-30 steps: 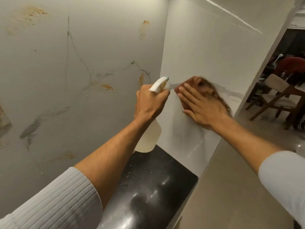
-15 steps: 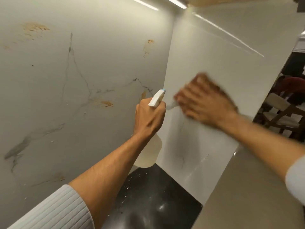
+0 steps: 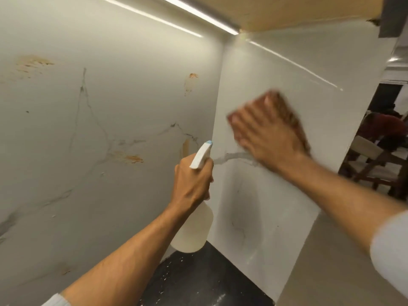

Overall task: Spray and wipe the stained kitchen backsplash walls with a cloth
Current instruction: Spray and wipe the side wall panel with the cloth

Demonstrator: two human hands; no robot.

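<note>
While my right hand [image 3: 265,133] pressed the brown cloth [image 3: 287,104] flat, fingers straight, against the side wall [image 3: 276,206] above the worktop [image 3: 198,281] corner, I judged it soft, light, best palmed. My left hand [image 3: 192,180] gripped the spray bottle [image 3: 195,230] at its neck: light, stiff plastic.

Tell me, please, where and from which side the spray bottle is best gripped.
Grip the bottle at its narrow neck, just under the white head, where the left hand wraps it now. Come from the rear, opposite the nozzle, so your fingers curl under the head to spray. The round body below looks too wide for a sure one-hand grip.
</note>
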